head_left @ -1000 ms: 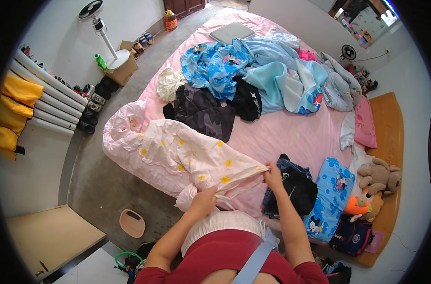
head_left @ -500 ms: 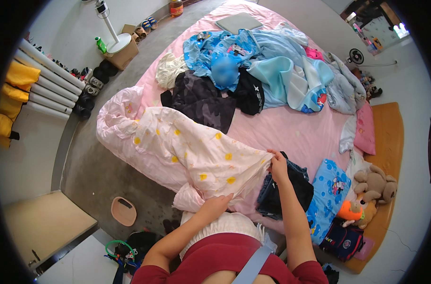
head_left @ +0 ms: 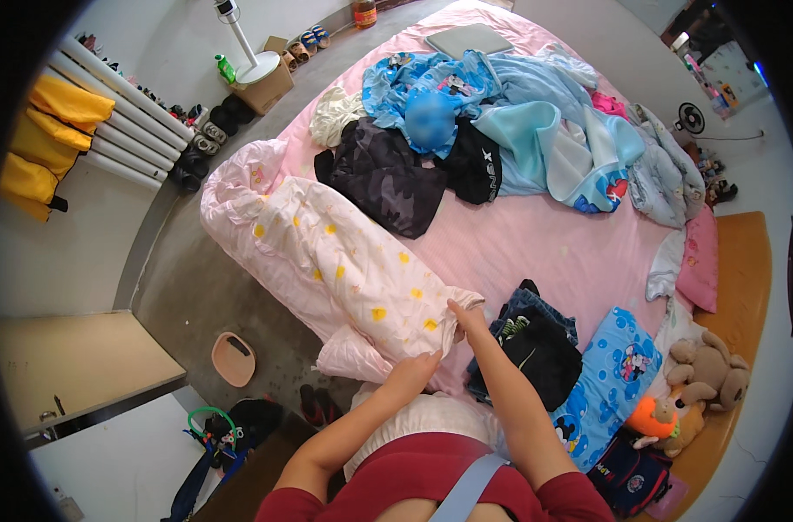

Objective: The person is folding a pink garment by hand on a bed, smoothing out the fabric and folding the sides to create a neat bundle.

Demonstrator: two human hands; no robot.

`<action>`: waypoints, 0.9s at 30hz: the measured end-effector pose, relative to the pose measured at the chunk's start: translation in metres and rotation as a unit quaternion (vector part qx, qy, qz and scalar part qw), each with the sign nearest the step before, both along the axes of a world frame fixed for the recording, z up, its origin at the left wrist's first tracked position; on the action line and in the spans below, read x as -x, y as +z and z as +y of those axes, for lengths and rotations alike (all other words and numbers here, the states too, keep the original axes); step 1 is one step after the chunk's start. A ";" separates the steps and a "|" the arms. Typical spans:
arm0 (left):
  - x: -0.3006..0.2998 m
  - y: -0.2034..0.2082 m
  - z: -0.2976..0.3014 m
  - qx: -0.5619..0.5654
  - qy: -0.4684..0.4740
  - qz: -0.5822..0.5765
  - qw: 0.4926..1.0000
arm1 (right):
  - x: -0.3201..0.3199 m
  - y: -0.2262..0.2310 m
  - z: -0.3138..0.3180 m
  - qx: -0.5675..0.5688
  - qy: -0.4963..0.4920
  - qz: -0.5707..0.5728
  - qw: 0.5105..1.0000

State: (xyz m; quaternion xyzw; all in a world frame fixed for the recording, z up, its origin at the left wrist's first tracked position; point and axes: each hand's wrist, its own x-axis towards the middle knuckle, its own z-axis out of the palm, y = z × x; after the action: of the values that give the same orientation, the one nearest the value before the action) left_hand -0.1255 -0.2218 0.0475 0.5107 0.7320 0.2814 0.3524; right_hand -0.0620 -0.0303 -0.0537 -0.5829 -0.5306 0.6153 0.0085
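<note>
A pale pink quilt (head_left: 353,270) with yellow prints lies along the near left edge of the bed, in a long folded strip. Its far left end bunches up in puffy folds. My right hand (head_left: 468,318) has its fingers closed on the quilt's right end, where the cloth gathers. Just nearer to me, my left hand (head_left: 416,372) grips the near edge of that same end. Right of my hands is a small stack of dark folded clothes (head_left: 536,365), with jeans beneath a black piece.
The bed (head_left: 492,248) has a pink sheet. Across its far side lie camouflage trousers (head_left: 383,178), a blue patterned cloth (head_left: 388,96) and a light blue blanket (head_left: 536,143). At right are a blue cartoon pillow (head_left: 610,374), plush toys (head_left: 708,370) and a wooden headboard (head_left: 740,261). A pink basin (head_left: 234,359) stands on the floor.
My right hand has moved left and nearer to my left hand, bringing the quilt's right corner in. The stretched point of cloth is now a narrower, squarer end. The view has shifted slightly.
</note>
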 end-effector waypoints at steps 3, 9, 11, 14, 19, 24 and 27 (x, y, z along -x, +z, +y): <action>-0.016 -0.001 0.009 0.000 -0.004 0.001 1.000 | -0.029 -0.051 0.011 -0.133 0.084 -0.061 0.986; -0.032 -0.028 0.015 0.056 0.076 0.019 0.995 | -0.032 -0.025 0.033 -0.150 0.033 0.021 0.988; -0.036 -0.046 0.019 0.059 0.111 0.050 0.991 | -0.033 -0.015 0.042 -0.132 0.011 0.053 0.990; -0.035 -0.064 0.018 0.037 0.115 0.076 0.990 | -0.026 0.003 0.048 -0.038 -0.059 0.089 0.994; -0.029 -0.067 0.008 0.052 0.117 0.187 0.974 | -0.025 -0.014 0.067 -0.051 -0.089 0.140 0.985; -0.022 -0.088 -0.006 0.119 0.101 0.168 0.973 | -0.018 -0.012 0.079 -0.134 -0.064 0.116 0.982; -0.017 -0.095 -0.011 0.050 0.103 0.134 0.984 | -0.014 0.004 0.094 -0.197 -0.055 0.104 0.973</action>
State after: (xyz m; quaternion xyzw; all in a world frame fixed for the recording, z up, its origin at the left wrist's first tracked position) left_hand -0.1089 -0.2325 -0.0476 0.4478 0.8343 0.2084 0.2449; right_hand -0.0477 0.0639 -0.0497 -0.5308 -0.6044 0.5549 0.2123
